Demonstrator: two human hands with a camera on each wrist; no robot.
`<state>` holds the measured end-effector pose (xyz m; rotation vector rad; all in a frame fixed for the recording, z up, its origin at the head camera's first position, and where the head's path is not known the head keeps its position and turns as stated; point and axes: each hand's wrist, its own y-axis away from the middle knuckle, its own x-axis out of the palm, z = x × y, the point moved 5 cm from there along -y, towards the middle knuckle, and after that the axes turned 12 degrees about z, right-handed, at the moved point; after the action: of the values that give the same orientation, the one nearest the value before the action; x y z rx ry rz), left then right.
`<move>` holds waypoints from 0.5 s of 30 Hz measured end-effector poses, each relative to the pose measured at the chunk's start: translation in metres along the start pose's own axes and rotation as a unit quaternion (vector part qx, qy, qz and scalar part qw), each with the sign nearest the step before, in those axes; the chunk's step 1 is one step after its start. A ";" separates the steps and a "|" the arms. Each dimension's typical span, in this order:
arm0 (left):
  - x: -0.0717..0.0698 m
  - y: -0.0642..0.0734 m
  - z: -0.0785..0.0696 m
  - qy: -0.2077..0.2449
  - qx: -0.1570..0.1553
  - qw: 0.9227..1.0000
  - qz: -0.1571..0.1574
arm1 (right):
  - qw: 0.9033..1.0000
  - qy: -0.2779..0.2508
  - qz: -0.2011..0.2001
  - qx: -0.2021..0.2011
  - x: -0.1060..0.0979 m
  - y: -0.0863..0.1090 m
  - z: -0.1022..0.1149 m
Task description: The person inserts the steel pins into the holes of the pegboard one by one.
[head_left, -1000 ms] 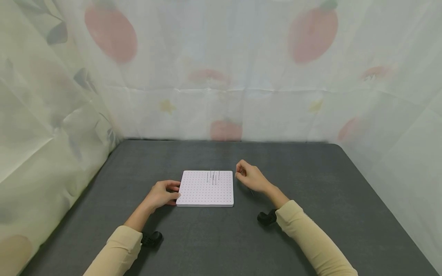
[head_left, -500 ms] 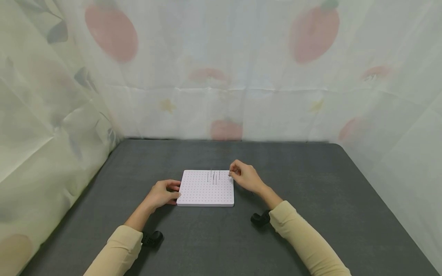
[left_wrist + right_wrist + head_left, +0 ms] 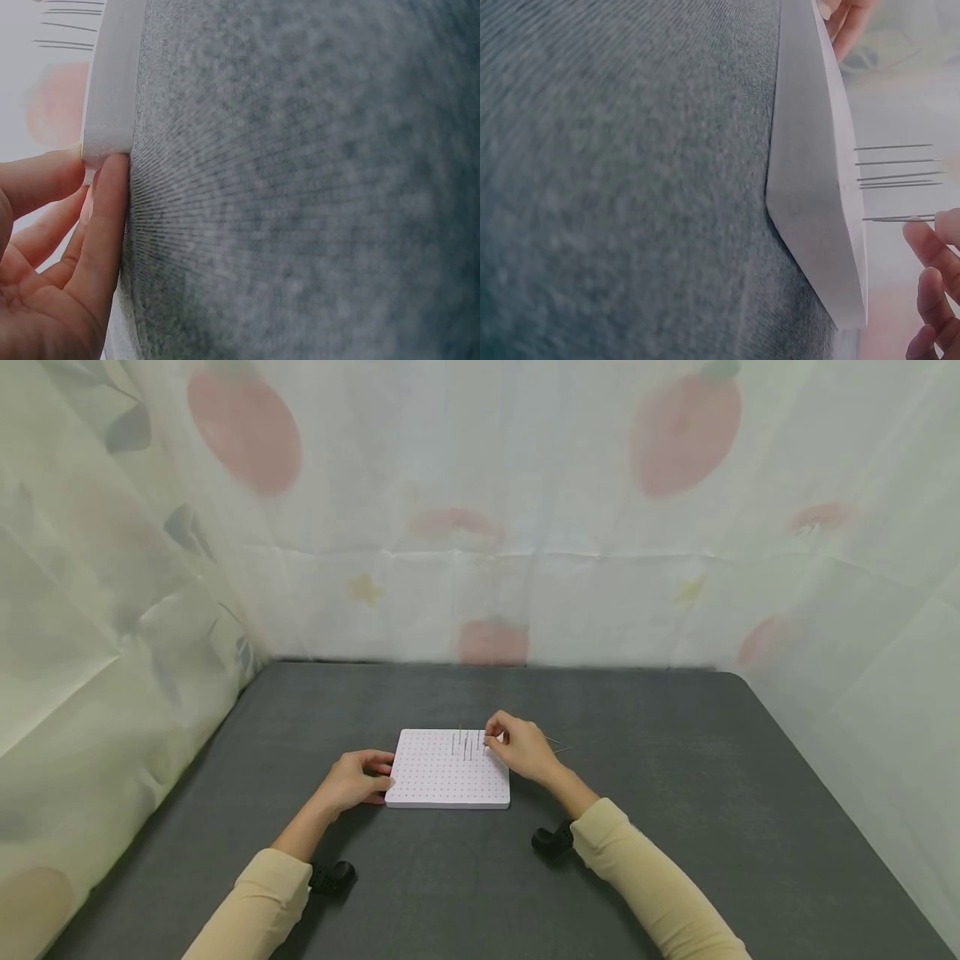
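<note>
A white pegboard (image 3: pixel 442 781) with a grid of small holes lies flat on the table. My left hand (image 3: pixel 351 781) grips its left edge; in the left wrist view the thumb (image 3: pixel 45 180) is at the top edge and a finger (image 3: pixel 109 217) at the bottom one. Several thin metal pins (image 3: pixel 465 747) stand upright near the board's far side. Beside them, over the far right part, my right hand (image 3: pixel 522 750) pinches another thin pin (image 3: pixel 919 218) between thumb and forefinger. Its lower end points down at the board, overlapping a standing pin in the right wrist view.
Loose thin pins (image 3: pixel 561 748) lie on the dark grey table (image 3: pixel 645 735) just right of my right hand. A white curtain (image 3: pixel 585 602) with fruit prints hangs behind the table's far edge. A black wrist device (image 3: pixel 551 841) sits below my right wrist.
My right hand has moved left with the pin, from beside the board's right edge to over its far right part near the standing pins. The left hand keeps its hold.
</note>
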<state>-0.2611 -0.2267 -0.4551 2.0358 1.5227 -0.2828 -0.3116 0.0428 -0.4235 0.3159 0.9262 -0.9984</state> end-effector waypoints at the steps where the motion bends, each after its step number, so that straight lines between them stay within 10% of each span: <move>1: 0.000 0.000 0.000 0.001 0.000 1.000 -0.001 | 1.000 0.004 -0.001 -0.001 0.000 0.000 0.001; 15: -0.001 -0.002 0.001 0.006 0.002 1.000 0.004 | 1.000 0.021 0.001 -0.001 0.007 -0.006 0.003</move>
<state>-0.2627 -0.2278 -0.4564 2.0497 1.5221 -0.2729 -0.3129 0.0338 -0.4259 0.3374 0.9654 -0.9912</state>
